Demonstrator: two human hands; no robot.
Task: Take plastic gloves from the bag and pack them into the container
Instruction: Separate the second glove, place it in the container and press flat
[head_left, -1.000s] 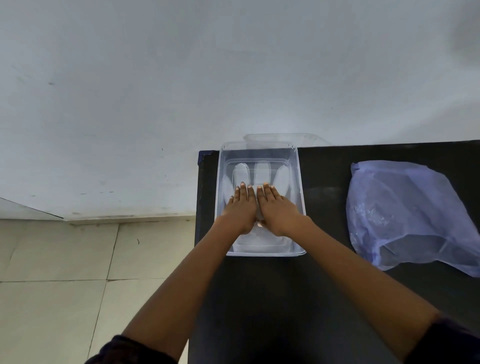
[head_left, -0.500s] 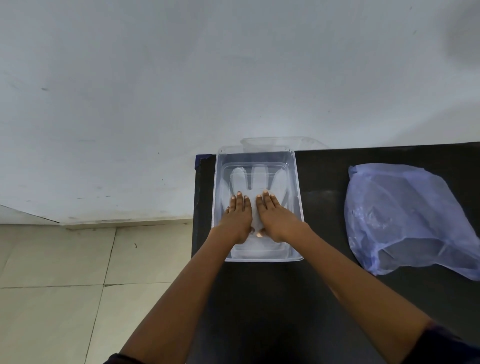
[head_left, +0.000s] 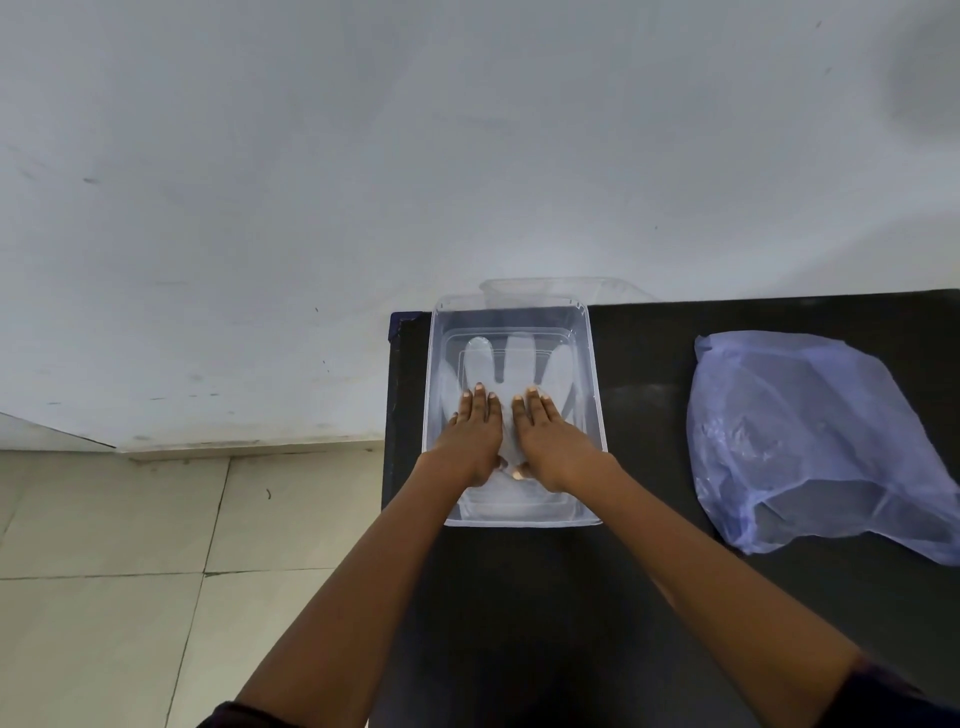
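Nearest, two bare forearms run up from the lower edge across the dark tabletop toward 12 o'clock. They end in the left hand and right hand, side by side inside the clear container, palms down. The fingers of both lie straight and close together, flat on a clear plastic glove; neither hand curls round anything.

The glove lies spread on the container's floor, its finger shapes pointing to 12 o'clock beyond the fingertips. Whether more gloves lie beneath it cannot be told through the clear film.

At 3 o'clock from the container, well apart on the tabletop, sits the crumpled bluish bag, with something pale showing faintly inside.

Beyond the container, touching its far rim, a clear lid-like piece rests against the wall.

My judgement: at least one glove is packed and being flattened; the bag likely holds more to fetch.
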